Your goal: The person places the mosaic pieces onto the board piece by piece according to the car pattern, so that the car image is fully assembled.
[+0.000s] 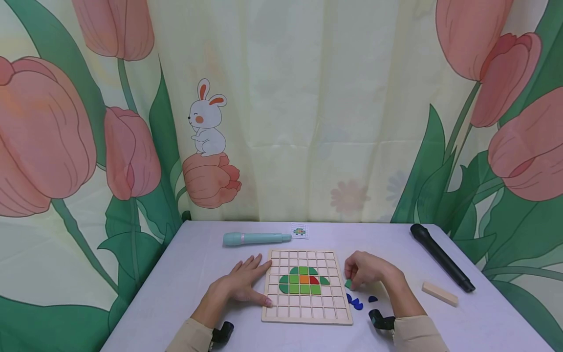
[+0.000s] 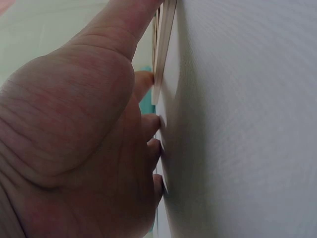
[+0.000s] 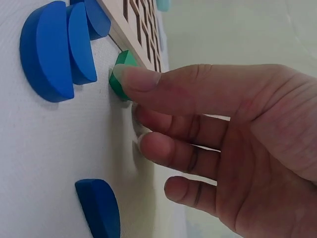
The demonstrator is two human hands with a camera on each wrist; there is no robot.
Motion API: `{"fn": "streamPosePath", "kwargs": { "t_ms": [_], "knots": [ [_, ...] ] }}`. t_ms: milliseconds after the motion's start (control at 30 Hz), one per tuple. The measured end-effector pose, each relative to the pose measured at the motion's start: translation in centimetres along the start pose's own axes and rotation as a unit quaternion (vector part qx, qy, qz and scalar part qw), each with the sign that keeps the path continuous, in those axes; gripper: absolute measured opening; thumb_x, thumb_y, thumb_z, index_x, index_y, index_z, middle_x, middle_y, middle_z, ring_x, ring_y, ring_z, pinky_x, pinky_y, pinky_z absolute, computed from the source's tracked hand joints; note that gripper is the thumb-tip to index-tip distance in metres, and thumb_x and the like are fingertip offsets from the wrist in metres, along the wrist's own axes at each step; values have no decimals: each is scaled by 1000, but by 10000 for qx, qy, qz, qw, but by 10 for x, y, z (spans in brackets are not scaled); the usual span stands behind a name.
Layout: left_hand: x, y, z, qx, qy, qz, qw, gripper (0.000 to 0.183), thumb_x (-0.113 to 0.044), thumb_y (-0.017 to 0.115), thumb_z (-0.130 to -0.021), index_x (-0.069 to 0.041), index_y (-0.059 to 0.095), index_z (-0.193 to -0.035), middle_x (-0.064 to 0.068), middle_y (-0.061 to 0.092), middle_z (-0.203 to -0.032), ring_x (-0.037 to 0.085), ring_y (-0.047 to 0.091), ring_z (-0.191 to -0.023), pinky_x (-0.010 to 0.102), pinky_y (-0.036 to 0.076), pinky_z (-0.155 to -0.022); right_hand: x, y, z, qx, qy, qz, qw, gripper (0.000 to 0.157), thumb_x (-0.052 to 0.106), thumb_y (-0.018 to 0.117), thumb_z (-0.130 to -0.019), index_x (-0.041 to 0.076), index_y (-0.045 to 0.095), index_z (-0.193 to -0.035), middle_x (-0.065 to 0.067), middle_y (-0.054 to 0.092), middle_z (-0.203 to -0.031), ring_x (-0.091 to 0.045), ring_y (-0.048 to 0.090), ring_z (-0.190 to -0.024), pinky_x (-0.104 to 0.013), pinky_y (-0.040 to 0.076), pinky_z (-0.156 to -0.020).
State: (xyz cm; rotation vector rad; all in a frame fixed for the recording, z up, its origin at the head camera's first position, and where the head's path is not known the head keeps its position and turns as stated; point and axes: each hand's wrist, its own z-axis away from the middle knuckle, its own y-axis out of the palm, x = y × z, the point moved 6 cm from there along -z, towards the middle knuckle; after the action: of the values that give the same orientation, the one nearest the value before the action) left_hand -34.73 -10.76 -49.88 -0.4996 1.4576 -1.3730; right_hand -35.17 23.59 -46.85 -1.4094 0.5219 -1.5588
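A square wooden grid board (image 1: 308, 321) lies on the white table. Green pieces, an orange square (image 1: 304, 279) and a red rounded piece (image 1: 314, 279) fill some of its cells. My left hand (image 1: 241, 284) rests with spread fingers at the board's left edge, its thumb touching the frame. Just beyond the right edge, my right hand (image 1: 367, 270) pinches a small green piece (image 3: 117, 91) low over the table. The thumb partly covers this piece. Near that hand lie several blue rounded pieces (image 3: 47, 54), with one blue half-round piece (image 3: 101, 208) apart from them.
Behind the board are a teal stick-shaped object (image 1: 257, 238) and a small pattern card (image 1: 299, 231). To the right lie a plain wooden block (image 1: 440, 294) and a black microphone-like rod (image 1: 442, 258). A tulip-printed curtain (image 1: 286, 122) hangs behind the table.
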Motion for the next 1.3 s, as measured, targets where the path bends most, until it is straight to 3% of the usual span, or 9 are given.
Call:
{"fn": "streamPosePath", "kwargs": {
  "t_ms": [300, 500, 733, 933, 1300],
  "knots": [
    [1, 0, 0, 1, 2, 11, 10000, 117, -78, 79, -71, -29, 29, -166, 11, 16, -175, 34, 10, -163, 61, 11, -130, 1, -2, -5, 2, -323, -534, 9981, 18, -1, 83, -82, 7, 67, -86, -4, 59, -74, -20, 57, -70, -29, 44, -60],
    [2, 0, -1, -7, 0, -9, 10000, 117, -78, 79, -71, -29, 30, -165, 11, 17, -175, 34, 10, -163, 61, 11, -130, 6, -9, -5, -137, -640, -849, 9942, 12, -1, 77, -88, 7, 68, -89, -3, 63, -80, -19, 59, -75, -30, 52, -63],
    [3, 2, -2, -5, 18, 8, 10000, 118, -78, 79, -71, -27, 30, -165, 12, 16, -175, 35, 10, -163, 61, 11, -130, 16, -10, -2, 119, -1058, -1393, 9845, 8, 6, 76, -92, 3, 76, -99, -6, 74, -93, -22, 65, -78, -38, 63, -71],
    [3, 3, -3, 12, 3, -6, 10000, 117, -78, 79, -71, -28, 30, -165, 12, 16, -175, 34, 10, -163, 61, 11, -130, 23, -7, -2, 297, -1347, -1443, 9799, 10, 3, 78, -89, 6, 78, -99, -10, 74, -94, -21, 62, -80, -33, 61, -70],
    [3, 2, -2, 29, -18, 39, 10000, 118, -78, 79, -71, -29, 30, -165, 11, 16, -175, 34, 9, -163, 61, 10, -130, 31, 5, -5, 558, -1454, -1369, 9783, 10, 0, 79, -87, 4, 79, -97, -7, 73, -87, -19, 62, -76, -29, 58, -66]
  ]
}}
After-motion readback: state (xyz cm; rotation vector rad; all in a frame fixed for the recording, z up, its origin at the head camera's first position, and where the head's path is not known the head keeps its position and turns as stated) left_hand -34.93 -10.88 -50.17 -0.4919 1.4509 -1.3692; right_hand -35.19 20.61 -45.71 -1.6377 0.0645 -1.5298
